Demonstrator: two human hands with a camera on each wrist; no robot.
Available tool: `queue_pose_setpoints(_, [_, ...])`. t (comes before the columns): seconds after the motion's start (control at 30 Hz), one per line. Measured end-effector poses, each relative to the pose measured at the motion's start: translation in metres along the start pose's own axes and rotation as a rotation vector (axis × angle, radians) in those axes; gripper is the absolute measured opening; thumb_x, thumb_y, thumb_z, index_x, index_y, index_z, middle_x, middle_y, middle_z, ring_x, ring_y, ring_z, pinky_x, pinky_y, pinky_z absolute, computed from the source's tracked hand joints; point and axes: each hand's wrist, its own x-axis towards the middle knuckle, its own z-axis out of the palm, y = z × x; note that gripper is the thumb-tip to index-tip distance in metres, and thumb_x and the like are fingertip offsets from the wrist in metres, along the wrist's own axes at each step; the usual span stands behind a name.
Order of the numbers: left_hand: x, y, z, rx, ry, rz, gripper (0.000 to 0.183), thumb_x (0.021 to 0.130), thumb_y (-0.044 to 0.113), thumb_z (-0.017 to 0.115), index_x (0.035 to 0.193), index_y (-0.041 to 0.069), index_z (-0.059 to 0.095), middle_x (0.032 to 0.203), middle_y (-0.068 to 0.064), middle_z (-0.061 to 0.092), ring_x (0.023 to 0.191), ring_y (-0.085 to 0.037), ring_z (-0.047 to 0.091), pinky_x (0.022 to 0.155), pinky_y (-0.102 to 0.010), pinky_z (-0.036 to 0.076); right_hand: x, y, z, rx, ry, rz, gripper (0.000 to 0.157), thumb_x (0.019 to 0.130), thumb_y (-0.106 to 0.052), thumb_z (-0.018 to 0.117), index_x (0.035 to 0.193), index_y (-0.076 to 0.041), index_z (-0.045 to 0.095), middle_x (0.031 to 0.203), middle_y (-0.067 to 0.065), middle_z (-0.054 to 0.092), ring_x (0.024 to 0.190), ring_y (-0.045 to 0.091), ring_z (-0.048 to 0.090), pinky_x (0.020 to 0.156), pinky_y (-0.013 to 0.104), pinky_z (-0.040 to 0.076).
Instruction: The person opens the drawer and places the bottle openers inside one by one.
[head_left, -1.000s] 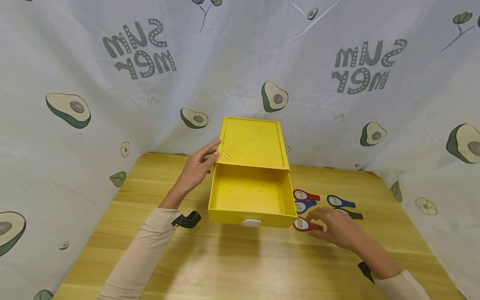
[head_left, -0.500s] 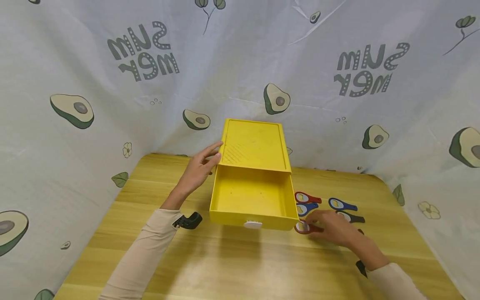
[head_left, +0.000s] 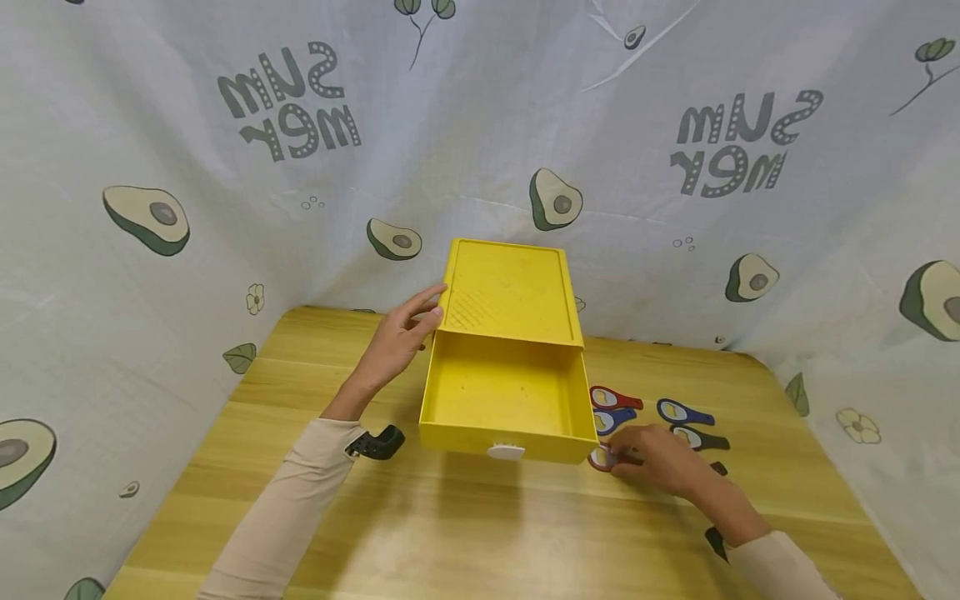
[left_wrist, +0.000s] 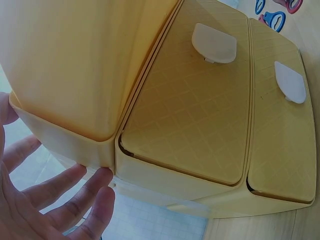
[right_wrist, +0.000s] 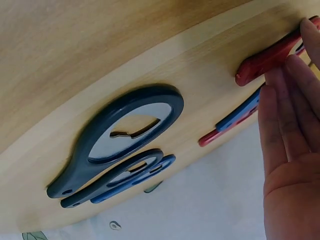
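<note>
In the head view a yellow drawer unit (head_left: 510, 287) stands on the table, its top drawer (head_left: 461, 438) pulled out and bare inside. My left hand (head_left: 390, 346) rests against the unit's left side with fingers extended. In the left wrist view, the thumb lies at the drawer unit's (left_wrist: 65, 132) edge. To the right of the unit my right hand (head_left: 660, 460) pinches a red bottle opener (head_left: 600, 458), low over the table. The right wrist view shows thumb and fingers at either side of that red opener (right_wrist: 265, 62).
Near the right hand lie another red opener (head_left: 617, 397), a blue opener (head_left: 613, 420), a second blue one (head_left: 684, 412) and dark openers (head_left: 701, 437), one mostly hidden behind the wrist. A printed cloth (head_left: 480, 125) hangs behind the wooden table (head_left: 337, 525).
My right hand has shifted slightly and its fingers have closed in over the red bottle opener, covering its handle. The left hand stays against the drawer unit. The head view has shifted slightly.
</note>
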Motion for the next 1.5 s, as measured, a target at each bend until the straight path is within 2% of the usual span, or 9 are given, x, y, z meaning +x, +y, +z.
queue_pose_setpoints(0.17, [0.000, 0.000, 0.000, -0.004, 0.000, -0.008, 0.047, 0.106, 0.039, 0.048, 0.152, 0.033, 0.044, 0.149, -0.012, 0.050, 0.121, -0.035, 0.060, 0.087, -0.053, 0.052, 0.001, -0.001, 0.001, 0.000, 0.021, -0.036, 0.020, 0.084, -0.027, 0.081, 0.099, -0.015, 0.077, 0.097, -0.006, 0.074, 0.080, 0.001, 0.059, 0.070, 0.024, 0.054])
queue_pose_setpoints(0.33, [0.000, 0.000, 0.000, -0.004, -0.002, -0.007, 0.047, 0.106, 0.039, 0.048, 0.152, 0.033, 0.044, 0.148, -0.012, 0.051, 0.120, -0.035, 0.060, 0.084, -0.047, 0.052, 0.002, -0.002, 0.003, 0.002, 0.039, -0.061, 0.019, 0.083, -0.027, 0.082, 0.095, -0.013, 0.076, 0.092, -0.006, 0.074, 0.076, 0.000, 0.057, 0.067, 0.024, 0.053])
queue_pose_setpoints(0.4, [0.000, 0.000, 0.000, -0.009, 0.000, -0.007, 0.047, 0.106, 0.039, 0.048, 0.152, 0.032, 0.044, 0.148, -0.013, 0.051, 0.120, -0.035, 0.060, 0.085, -0.049, 0.052, 0.001, -0.002, 0.004, -0.012, 0.054, -0.060, 0.020, 0.082, -0.027, 0.083, 0.095, -0.013, 0.077, 0.092, -0.006, 0.074, 0.075, 0.000, 0.056, 0.067, 0.023, 0.053])
queue_pose_setpoints(0.57, [0.000, 0.000, 0.001, -0.013, 0.005, -0.008, 0.046, 0.106, 0.039, 0.049, 0.151, 0.033, 0.045, 0.147, -0.013, 0.052, 0.119, -0.035, 0.061, 0.088, -0.057, 0.051, 0.002, -0.001, 0.007, -0.007, 0.061, -0.016, 0.026, 0.082, -0.027, 0.083, 0.102, -0.011, 0.078, 0.096, -0.004, 0.076, 0.076, 0.000, 0.056, 0.070, 0.023, 0.054])
queue_pose_setpoints(0.77, [-0.001, 0.002, 0.001, -0.016, 0.008, -0.006, 0.046, 0.105, 0.040, 0.049, 0.151, 0.033, 0.045, 0.147, -0.013, 0.052, 0.117, -0.035, 0.061, 0.087, -0.057, 0.051, 0.005, 0.004, 0.009, 0.060, 0.032, 0.033, 0.034, 0.082, -0.032, 0.083, 0.109, -0.012, 0.076, 0.104, -0.003, 0.075, 0.085, 0.006, 0.065, 0.075, 0.027, 0.057])
queue_pose_setpoints(0.97, [-0.001, 0.002, 0.000, -0.009, 0.011, -0.008, 0.046, 0.105, 0.040, 0.049, 0.151, 0.034, 0.045, 0.148, -0.013, 0.052, 0.118, -0.034, 0.061, 0.086, -0.056, 0.052, 0.008, 0.004, 0.010, 0.114, 0.025, 0.009, 0.025, 0.084, -0.030, 0.081, 0.103, -0.016, 0.076, 0.097, -0.007, 0.074, 0.079, 0.000, 0.060, 0.070, 0.022, 0.053])
queue_pose_setpoints(1.13, [-0.001, 0.002, 0.000, -0.010, 0.012, -0.010, 0.046, 0.105, 0.040, 0.049, 0.151, 0.034, 0.045, 0.147, -0.013, 0.052, 0.117, -0.034, 0.062, 0.087, -0.057, 0.051, 0.010, 0.003, 0.010, 0.140, 0.040, -0.027, 0.016, 0.085, -0.027, 0.081, 0.096, -0.017, 0.075, 0.090, -0.009, 0.073, 0.074, 0.000, 0.059, 0.066, 0.021, 0.052])
queue_pose_setpoints(1.3, [-0.001, 0.001, 0.000, -0.012, 0.014, -0.006, 0.047, 0.105, 0.039, 0.049, 0.151, 0.032, 0.045, 0.147, -0.013, 0.052, 0.116, -0.034, 0.062, 0.087, -0.057, 0.051, 0.012, -0.001, 0.011, 0.111, 0.045, -0.018, 0.012, 0.084, -0.027, 0.082, 0.090, -0.020, 0.074, 0.083, -0.012, 0.070, 0.067, -0.001, 0.052, 0.060, 0.018, 0.046])
queue_pose_setpoints(1.5, [-0.002, 0.002, 0.000, -0.001, 0.018, -0.004, 0.046, 0.105, 0.039, 0.049, 0.151, 0.032, 0.046, 0.147, -0.012, 0.053, 0.115, -0.034, 0.063, 0.083, -0.049, 0.054, 0.012, -0.002, 0.009, 0.066, 0.039, -0.027, 0.011, 0.083, -0.029, 0.082, 0.088, -0.023, 0.073, 0.080, -0.016, 0.065, 0.067, -0.002, 0.049, 0.061, 0.019, 0.045])
